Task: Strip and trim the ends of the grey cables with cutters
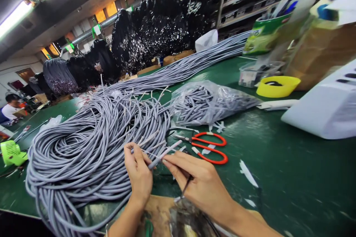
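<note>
A grey cable end (156, 162) with a paler tip lies between my two hands, above the near edge of the coil. My left hand (138, 172) is closed around the cable, and a thin pale strand runs from its fingertips to the cable. The thumb and fingers of my right hand (198, 177) pinch the same cable near its pale part. A thin dark piece (188, 182) sticks out between the right hand's lower fingers; what it belongs to is hidden. Just beyond the hands lie scissors (210, 139) with red handles, blades pointing left.
A large coil of grey cable (80, 155) covers the green table's left side. Behind the scissors rests a clear bag (214, 103) of short grey pieces. A yellow tape roll (278, 86), green tub (265, 33) and white paper (325, 103) are rightward. A person (12, 109) sits far left.
</note>
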`<action>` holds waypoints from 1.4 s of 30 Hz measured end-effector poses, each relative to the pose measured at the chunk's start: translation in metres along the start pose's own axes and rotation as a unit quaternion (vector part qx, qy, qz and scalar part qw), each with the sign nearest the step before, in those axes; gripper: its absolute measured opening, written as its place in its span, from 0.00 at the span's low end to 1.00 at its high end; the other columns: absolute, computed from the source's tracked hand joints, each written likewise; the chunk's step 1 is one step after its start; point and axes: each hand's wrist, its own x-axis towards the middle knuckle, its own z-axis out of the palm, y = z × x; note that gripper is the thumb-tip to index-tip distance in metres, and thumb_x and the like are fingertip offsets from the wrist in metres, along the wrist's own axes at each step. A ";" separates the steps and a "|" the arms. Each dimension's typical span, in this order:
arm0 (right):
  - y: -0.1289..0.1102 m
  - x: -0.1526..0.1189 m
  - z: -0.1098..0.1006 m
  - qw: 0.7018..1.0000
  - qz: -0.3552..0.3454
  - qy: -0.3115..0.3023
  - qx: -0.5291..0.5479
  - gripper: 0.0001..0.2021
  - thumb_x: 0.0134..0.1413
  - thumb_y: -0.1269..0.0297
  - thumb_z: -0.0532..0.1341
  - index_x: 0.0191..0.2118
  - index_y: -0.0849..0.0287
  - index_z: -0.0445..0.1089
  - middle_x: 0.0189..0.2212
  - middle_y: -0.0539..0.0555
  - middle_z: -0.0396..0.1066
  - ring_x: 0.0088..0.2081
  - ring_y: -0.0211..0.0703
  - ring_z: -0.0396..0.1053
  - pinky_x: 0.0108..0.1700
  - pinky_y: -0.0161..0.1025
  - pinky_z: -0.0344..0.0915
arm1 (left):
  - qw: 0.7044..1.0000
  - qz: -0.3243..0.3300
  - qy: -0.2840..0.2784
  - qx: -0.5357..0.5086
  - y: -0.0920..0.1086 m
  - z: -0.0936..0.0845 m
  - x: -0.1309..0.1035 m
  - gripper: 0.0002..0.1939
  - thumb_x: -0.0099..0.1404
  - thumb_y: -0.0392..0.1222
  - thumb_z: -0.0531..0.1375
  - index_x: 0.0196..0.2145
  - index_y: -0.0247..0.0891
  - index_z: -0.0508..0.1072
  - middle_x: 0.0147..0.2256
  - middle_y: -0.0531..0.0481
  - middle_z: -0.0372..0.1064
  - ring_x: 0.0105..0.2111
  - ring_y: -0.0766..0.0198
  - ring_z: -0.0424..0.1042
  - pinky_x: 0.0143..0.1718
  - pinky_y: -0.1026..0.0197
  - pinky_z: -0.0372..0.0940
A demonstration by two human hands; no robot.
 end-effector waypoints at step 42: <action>0.005 -0.007 0.015 0.996 0.005 -0.090 -0.018 0.17 0.57 0.71 0.47 0.23 0.61 0.68 0.17 0.51 0.69 0.18 0.35 0.64 0.23 0.32 0.58 | 0.993 -0.057 -0.099 -0.034 -0.004 0.002 0.022 0.20 0.45 0.54 0.64 0.19 0.30 0.70 0.13 0.62 0.47 0.14 0.77 0.44 0.14 0.71 0.41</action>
